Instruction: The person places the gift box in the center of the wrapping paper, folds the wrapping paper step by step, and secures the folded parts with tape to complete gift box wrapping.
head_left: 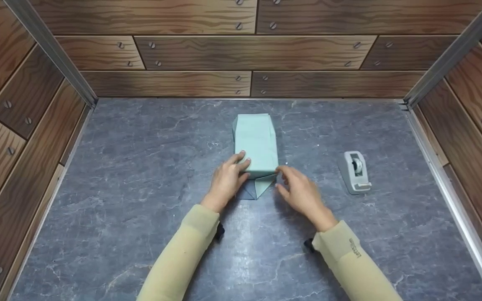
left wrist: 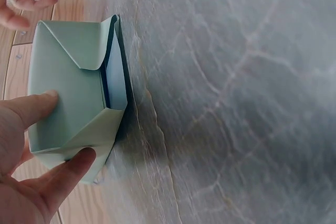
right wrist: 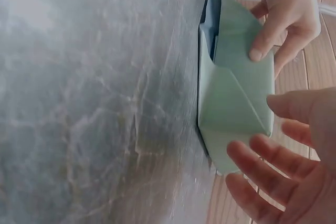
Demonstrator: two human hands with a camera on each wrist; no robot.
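A box-shaped parcel [head_left: 255,142] wrapped in pale green paper lies on the table, its long side pointing away from me. At its near end the paper [left wrist: 79,45] is folded in at both sides, and a pointed flap [head_left: 248,193] sticks out low over the tabletop. My left hand [head_left: 225,177] holds the near left corner, with its thumb [right wrist: 262,45] on the end face and fingers over the top and side. Beside the near right corner is my right hand [head_left: 301,190], fingers loosely bent and spread; in the right wrist view its fingertips [right wrist: 236,153] are at the parcel's side.
To the right stands a grey-white tape dispenser [head_left: 356,173] with a roll in it. Wood-patterned walls [head_left: 249,52] enclose the back and both sides of the grey marbled table [head_left: 140,200]. A metal rail [head_left: 450,200] runs along the right edge.
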